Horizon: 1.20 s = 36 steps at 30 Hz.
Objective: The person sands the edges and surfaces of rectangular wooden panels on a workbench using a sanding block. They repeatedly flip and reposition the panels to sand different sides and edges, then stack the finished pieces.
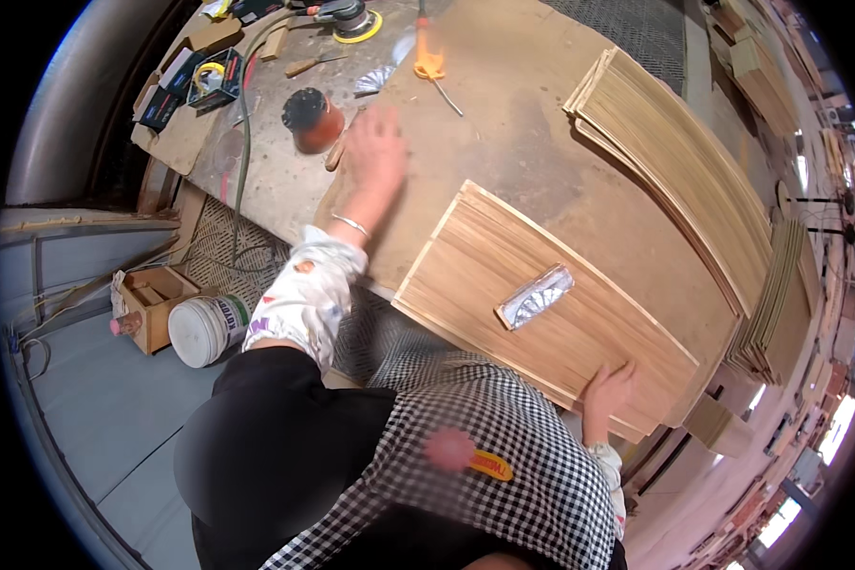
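My left hand reaches over the bench beside a small wooden-handled tool, just right of a reddish jar with a black top; blur hides whether the fingers grip anything. My right hand rests on the near right part of a wooden panel with pale edge strips. On the panel lies a sanding block wrapped in worn grey abrasive. Beyond my left hand are a fan of abrasive sheets and an orange tool with a thin metal rod.
Stacked wooden panels lie at the bench's right. A disc sander, its hose, a wooden-handled tool and small boxes occupy the far left. A white bucket and wooden box stand below.
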Tool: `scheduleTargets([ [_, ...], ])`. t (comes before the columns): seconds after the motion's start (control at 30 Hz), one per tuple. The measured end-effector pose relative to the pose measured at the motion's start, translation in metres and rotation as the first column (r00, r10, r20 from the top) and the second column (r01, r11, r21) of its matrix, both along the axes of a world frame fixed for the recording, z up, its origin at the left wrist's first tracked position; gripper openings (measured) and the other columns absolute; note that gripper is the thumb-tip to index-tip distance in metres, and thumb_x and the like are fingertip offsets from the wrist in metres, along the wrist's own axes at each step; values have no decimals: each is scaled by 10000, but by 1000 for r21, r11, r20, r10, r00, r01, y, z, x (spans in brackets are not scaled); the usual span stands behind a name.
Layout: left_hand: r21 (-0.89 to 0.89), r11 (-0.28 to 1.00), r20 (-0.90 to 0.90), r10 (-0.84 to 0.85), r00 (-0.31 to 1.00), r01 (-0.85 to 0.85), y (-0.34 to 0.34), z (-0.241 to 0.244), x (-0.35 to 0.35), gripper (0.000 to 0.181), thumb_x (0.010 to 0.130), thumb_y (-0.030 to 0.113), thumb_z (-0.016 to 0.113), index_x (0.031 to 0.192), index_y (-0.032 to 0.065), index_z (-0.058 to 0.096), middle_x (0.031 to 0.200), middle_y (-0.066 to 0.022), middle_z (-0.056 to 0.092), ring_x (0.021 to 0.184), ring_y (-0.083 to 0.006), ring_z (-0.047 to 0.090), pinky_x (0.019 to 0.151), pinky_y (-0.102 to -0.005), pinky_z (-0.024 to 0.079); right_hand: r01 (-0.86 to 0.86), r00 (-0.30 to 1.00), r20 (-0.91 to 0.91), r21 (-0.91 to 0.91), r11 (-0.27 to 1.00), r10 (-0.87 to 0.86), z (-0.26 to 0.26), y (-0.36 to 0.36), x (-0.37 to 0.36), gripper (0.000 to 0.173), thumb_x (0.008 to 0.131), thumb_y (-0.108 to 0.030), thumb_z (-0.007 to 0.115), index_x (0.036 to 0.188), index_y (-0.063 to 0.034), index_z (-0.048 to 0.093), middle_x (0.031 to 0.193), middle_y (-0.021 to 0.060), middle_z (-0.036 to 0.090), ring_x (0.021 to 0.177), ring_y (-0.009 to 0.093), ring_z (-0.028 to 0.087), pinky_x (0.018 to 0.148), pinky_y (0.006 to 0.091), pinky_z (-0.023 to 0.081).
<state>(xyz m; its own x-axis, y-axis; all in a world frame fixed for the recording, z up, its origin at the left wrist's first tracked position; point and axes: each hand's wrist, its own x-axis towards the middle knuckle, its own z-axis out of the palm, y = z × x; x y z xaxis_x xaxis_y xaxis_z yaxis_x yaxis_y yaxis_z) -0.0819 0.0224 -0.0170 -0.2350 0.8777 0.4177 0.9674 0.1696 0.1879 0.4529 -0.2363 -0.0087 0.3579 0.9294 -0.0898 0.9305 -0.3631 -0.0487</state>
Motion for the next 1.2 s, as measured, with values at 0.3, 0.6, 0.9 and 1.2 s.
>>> scheduleTargets([
  [0.3, -262, 729, 535, -435, 724, 632, -128, 16, 244, 548, 780, 181, 714, 1287, 47, 553, 1129, -211, 618, 1059, -368, 585, 901, -478, 489, -235, 968, -17, 295, 926, 251, -7, 91, -86, 669, 903, -244, 662, 1457, 18, 394, 1474, 258, 393, 1381, 448, 335, 1143, 560, 266],
  [0.6, -173, 906, 653, -189, 733, 387, -11, 35, 69, 642, 801, 202, 724, 1386, 63, 497, 1287, -236, 592, 1183, -408, 570, 1007, -434, 464, -248, 965, -1, 321, 914, 263, 1, 92, -91, 664, 890, -247, 671, 1446, 12, 415, 1460, 233, 406, 1376, 437, 347, 1129, 556, 289],
  [0.9, -303, 835, 673, -154, 724, 459, -30, 30, 74, 667, 861, 304, 655, 1455, 100, 431, 1275, -237, 625, 1174, -420, 588, 992, -456, 467, -274, 959, 26, 347, 897, 283, -4, 92, -90, 632, 900, -233, 658, 1432, 22, 430, 1454, 242, 405, 1357, 437, 361, 1113, 553, 301],
  [1.2, -289, 864, 739, -72, 670, 413, -189, 11, 27, 662, 929, 290, 626, 1503, 65, 387, 1389, -260, 560, 1283, -391, 551, 1061, -420, 440, -275, 959, 33, 340, 899, 281, -8, 89, -90, 594, 956, -283, 616, 1427, 24, 424, 1451, 247, 412, 1367, 416, 348, 1131, 537, 276],
])
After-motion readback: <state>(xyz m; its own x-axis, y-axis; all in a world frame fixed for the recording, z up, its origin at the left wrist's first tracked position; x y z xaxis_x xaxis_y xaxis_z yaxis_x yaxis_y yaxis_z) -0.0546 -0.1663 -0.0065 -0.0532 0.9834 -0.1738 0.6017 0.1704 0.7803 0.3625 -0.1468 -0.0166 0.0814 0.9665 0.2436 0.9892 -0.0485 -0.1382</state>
